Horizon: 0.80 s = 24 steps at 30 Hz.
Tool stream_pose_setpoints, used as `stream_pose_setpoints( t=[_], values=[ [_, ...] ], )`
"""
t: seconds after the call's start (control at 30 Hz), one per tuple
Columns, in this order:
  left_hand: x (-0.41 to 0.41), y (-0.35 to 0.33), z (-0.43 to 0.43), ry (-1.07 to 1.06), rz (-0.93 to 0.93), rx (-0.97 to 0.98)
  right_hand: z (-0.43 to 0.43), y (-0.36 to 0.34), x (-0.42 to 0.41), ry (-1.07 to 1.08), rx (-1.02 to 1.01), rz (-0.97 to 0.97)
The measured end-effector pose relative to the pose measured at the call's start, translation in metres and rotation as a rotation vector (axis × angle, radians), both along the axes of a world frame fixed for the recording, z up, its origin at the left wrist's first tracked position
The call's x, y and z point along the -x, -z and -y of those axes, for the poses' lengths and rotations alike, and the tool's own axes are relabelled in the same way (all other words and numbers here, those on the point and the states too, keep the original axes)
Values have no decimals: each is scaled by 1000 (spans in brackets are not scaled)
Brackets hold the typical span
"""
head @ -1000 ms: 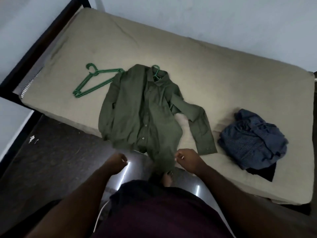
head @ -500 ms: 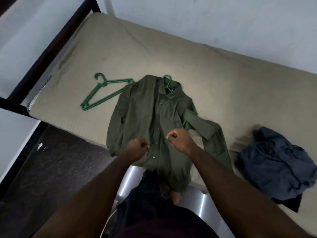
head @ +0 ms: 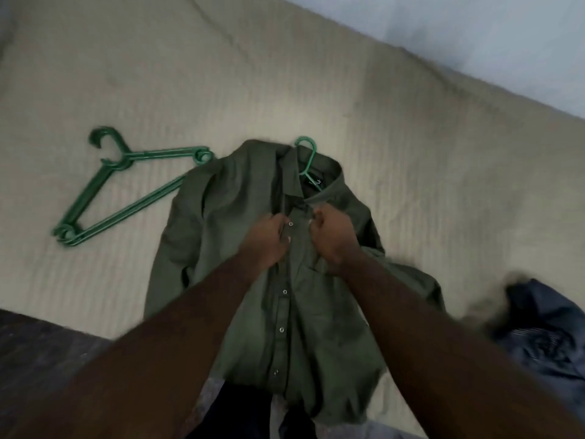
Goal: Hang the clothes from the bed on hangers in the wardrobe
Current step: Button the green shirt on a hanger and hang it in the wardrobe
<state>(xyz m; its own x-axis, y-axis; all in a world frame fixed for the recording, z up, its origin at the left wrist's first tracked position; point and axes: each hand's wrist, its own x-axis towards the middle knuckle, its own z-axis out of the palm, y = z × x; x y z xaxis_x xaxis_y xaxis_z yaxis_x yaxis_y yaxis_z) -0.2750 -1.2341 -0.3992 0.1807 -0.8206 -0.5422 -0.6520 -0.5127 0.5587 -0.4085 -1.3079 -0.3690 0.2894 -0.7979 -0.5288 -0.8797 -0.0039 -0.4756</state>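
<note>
While the head view is the only one to go through, it shows the matter plainly. A green shirt lies front-up on the bed with its long axis running from 12 o'clock at the collar to 6 o'clock at the hem, which hangs over the bed's near edge. A green hanger already sits inside it, and only the hook pokes out of the collar.

Both hands meet on the button strip just below the collar. The left hand has its fingers curled, pinching the strip's edge beside a button. The right hand is curled tight on the opposite front edge, facing the left one. They look to be fastening the top of the shirt (my reading, not something plainly seen).

From the hands the hook lies at 12 o'clock, just beyond the collar, and the right hand seems slightly the nearer for lifting it.

Spare green hangers lie at 9 o'clock from the shirt, one tip touching its shoulder. A crumpled blue garment waits at 4 o'clock.
</note>
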Motion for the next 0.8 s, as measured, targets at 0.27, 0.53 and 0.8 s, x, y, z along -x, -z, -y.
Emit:
stream_pose_setpoints(
  t=[0.27, 0.53, 0.8],
  values=[
    [-2, 100, 28, 288, 227, -68, 73, 91, -42, -147, 85, -22],
    [1, 113, 19, 270, 193, 10, 80, 112, -48, -122, 170, -148],
    [-27, 47, -21, 192, 29, -9, 47, 48, -14, -226, 21, -59]
  ],
)
